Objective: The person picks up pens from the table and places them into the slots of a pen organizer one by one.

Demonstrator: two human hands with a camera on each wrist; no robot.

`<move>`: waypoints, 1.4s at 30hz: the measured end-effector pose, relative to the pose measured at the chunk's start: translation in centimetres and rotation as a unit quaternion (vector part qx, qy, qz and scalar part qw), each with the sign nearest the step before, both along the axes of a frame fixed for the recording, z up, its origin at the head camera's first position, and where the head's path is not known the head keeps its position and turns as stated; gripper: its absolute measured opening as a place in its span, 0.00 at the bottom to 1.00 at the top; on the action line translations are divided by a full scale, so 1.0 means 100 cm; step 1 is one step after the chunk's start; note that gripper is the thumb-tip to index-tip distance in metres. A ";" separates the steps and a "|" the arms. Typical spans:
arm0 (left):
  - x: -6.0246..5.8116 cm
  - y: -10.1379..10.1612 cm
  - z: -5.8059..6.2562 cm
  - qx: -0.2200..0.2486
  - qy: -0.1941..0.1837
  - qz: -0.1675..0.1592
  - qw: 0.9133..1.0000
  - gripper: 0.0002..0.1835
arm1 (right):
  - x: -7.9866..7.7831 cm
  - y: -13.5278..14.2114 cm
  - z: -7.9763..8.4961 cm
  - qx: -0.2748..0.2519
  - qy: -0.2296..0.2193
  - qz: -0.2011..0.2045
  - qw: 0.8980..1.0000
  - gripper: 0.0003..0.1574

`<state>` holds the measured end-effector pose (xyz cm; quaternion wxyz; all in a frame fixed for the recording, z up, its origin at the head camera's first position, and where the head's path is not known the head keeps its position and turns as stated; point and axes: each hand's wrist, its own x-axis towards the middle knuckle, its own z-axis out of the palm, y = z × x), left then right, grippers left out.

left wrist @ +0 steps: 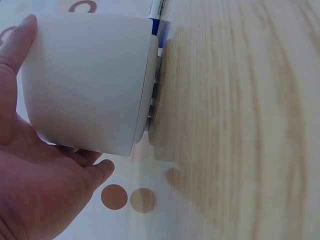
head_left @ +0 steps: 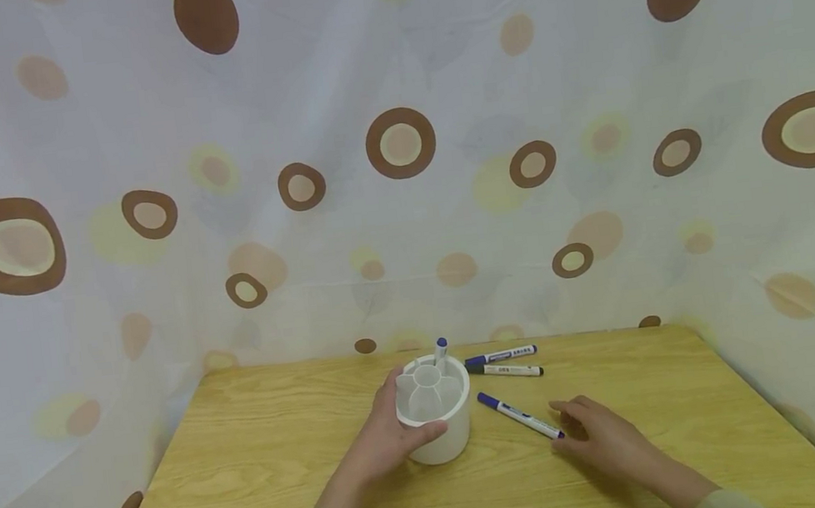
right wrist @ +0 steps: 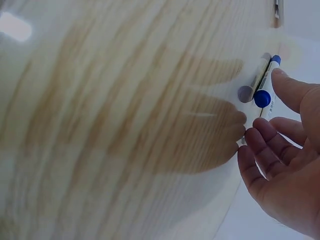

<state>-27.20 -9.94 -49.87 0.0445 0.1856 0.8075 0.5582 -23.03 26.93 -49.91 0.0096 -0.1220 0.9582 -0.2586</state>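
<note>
A white round pen holder with several compartments stands on the wooden table, one blue-capped marker upright at its far side. My left hand grips the holder from the left, its thumb across the near wall. In the left wrist view the holder's smooth wall sits between thumb and fingers. Right of the holder lies a blue marker, slanting towards my right hand. The right hand's thumb and loosely bent fingers are spread around the marker's near end, without visibly closing on it.
Two more markers lie behind, to the right of the holder: a blue one and a black-capped one. The wooden table meets a patterned curtain at its back and sides.
</note>
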 end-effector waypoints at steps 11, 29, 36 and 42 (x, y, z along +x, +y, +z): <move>0.001 0.001 0.001 0.005 -0.001 -0.002 1.000 0.56 | -0.002 0.005 -0.006 0.009 0.000 -0.003 1.000 0.27; 0.002 0.000 -0.001 0.004 -0.004 -0.002 1.000 0.57 | -0.003 -0.001 -0.011 0.017 0.020 -0.028 0.999 0.09; 0.001 0.000 0.001 0.001 -0.007 0.002 1.000 0.58 | -0.004 -0.004 -0.007 0.010 0.010 -0.048 0.999 0.07; 0.001 0.000 0.001 -0.006 -0.014 0.007 1.000 0.59 | -0.005 -0.006 -0.001 -0.024 -0.025 -0.098 0.995 0.09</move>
